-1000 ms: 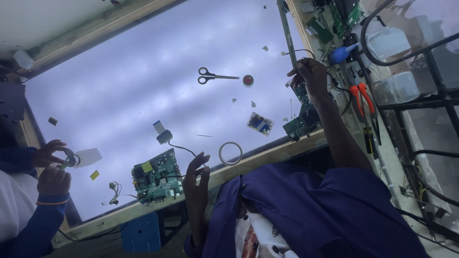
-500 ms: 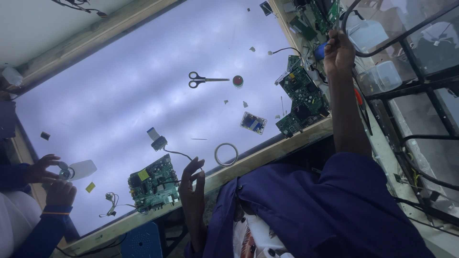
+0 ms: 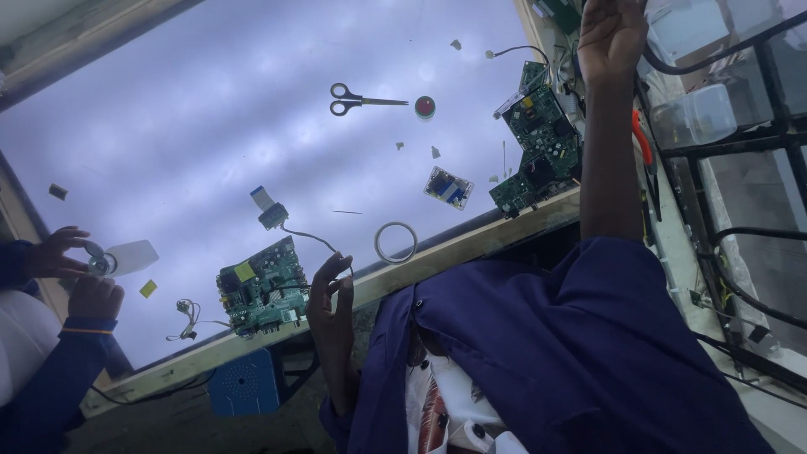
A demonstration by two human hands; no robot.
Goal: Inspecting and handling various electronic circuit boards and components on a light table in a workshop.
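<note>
Green circuit board [image 3: 262,286] lies flat at lower left of the frame, near the surface's wooden edge [image 3: 471,240], its thin cable [image 3: 307,238] attached. Nothing lifted or opened yet. Your left hand [image 3: 332,298] hovers just beside it, fingers loosely spread, holding nothing. Your right hand [image 3: 609,34] is at the upper right, past the second board [image 3: 542,139]; fingers cut off, grip can't be told. Since the earlier frame it has climbed away from that board; the left hand has stayed put.
</note>
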